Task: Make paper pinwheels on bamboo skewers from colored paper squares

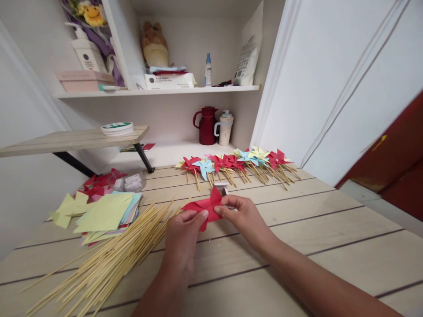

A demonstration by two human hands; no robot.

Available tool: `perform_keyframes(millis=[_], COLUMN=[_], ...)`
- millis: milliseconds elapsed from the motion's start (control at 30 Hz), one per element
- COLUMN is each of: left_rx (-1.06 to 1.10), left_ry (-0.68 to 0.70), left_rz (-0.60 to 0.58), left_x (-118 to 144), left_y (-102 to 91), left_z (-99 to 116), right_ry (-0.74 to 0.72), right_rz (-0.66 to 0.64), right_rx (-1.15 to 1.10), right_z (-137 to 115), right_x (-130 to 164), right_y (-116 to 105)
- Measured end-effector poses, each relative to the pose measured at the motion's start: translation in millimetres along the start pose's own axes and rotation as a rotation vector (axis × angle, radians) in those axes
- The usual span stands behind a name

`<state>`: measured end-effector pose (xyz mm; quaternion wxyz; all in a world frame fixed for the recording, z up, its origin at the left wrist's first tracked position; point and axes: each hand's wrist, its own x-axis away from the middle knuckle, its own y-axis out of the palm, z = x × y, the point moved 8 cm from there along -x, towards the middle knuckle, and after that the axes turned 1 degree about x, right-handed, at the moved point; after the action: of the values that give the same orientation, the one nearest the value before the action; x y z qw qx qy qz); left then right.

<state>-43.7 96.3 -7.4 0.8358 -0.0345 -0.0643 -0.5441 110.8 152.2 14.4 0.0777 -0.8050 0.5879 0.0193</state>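
Right of the right hand [244,215]: open tabletop [346,224], good lateral lane. Between forearms: bare boards, passable. Left is bad: loose sticks [132,246] fan out just beside the left hand [180,233], blocking sideways travel at table height; paper stack [105,213] beyond them. Straight ahead: small white box [220,188] just past the red pinwheel [209,204] in both hands, then a row of pinwheels [228,163] across the way, their sticks jutting nearer. Far ahead-left of hands: riser [76,138], black leg [144,158] in path. Shelf [165,91] overhangs farther ahead.
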Motion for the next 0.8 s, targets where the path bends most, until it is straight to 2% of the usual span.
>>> perform_keyframes(millis=[167,267,400,467,567,667,800], left_rx=[0.047,0.027,-0.091,-0.114,-0.127,-0.132,-0.082], left_ry=[-0.014,-0.014,0.090,0.130,0.154,0.149,0.143], left_rz=[0.022,0.066,0.177,0.251,0.319,0.324,0.286], left_x=[-1.9,-4.2,-9.1,-10.9,-12.4,-13.1,-15.1], left_y=[-2.9,-8.0,-23.1,-32.4,-41.2,-42.7,-41.6], left_z=[-3.7,-5.8,1.7,5.7,9.1,8.9,6.4], right_ry=[-0.016,-0.077,-0.195,-0.187,-0.149,-0.166,-0.244], right_rz=[0.020,0.044,0.130,0.052,-0.169,-0.280,-0.357], right_rx=[0.012,0.058,0.210,0.312,0.487,0.611,0.619], right_z=[3.5,-1.0,-15.0,-14.9,-4.0,7.9,15.1], right_x=[-1.5,-0.7,4.6,6.7,11.5,16.0,18.0], right_y=[-4.5,-8.3,-17.9,-12.3,6.5,18.6,29.1])
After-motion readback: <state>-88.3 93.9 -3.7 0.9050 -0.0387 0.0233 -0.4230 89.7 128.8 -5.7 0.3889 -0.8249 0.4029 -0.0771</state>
